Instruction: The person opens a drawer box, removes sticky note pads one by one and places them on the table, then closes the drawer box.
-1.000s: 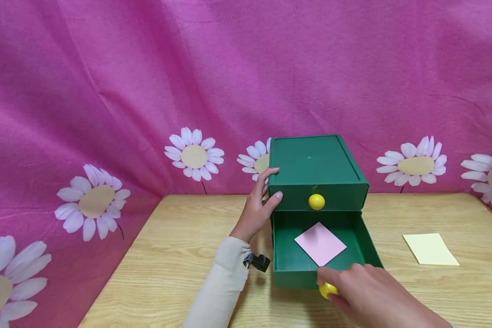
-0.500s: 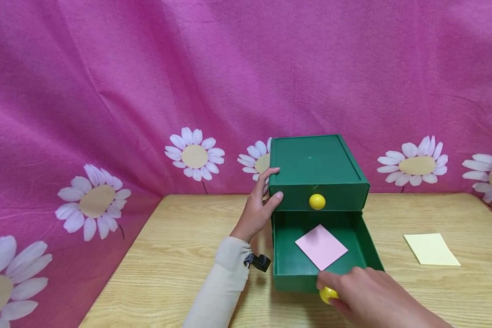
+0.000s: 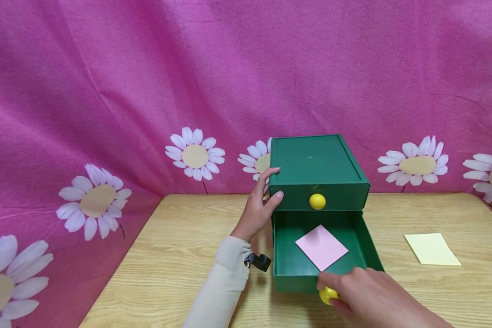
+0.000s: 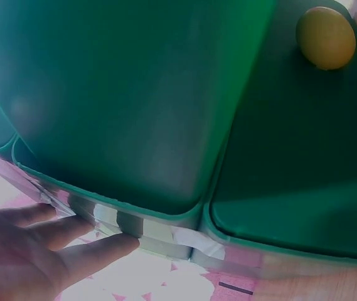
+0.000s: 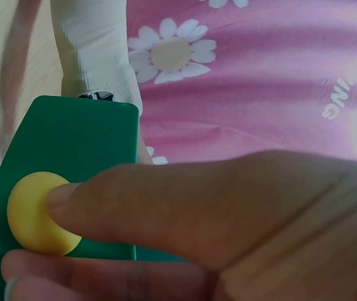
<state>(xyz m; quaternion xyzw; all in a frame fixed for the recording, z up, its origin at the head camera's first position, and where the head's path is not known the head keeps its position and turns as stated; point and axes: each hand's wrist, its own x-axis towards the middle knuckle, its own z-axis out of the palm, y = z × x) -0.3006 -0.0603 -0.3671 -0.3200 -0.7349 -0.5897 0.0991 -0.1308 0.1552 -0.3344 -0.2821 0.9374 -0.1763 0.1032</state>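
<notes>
A green two-drawer cabinet (image 3: 311,159) stands on the table with its lower drawer (image 3: 295,283) pulled out. Inside that drawer lies a pink sticky note (image 3: 321,247), turned like a diamond. My left hand (image 3: 256,209) rests against the cabinet's left side, thumb at the front edge and a fingertip at the top edge; the left wrist view shows fairly straight fingers (image 4: 103,251) along the side. With thumb and fingers, my right hand (image 3: 366,294) pinches the lower drawer's yellow knob (image 5: 37,213). The upper drawer, with its own yellow knob (image 3: 317,201), is closed.
A pale yellow sticky note (image 3: 432,249) lies on the wooden table (image 3: 180,255), right of the cabinet. Behind the table hangs a pink cloth (image 3: 270,68) with white daisies, which also covers the left side. A black strap (image 3: 258,262) sits at my left cuff.
The lower drawer has come slightly farther out toward me, carrying the pink sticky note, with my right hand on its knob. My left hand has kept its place.
</notes>
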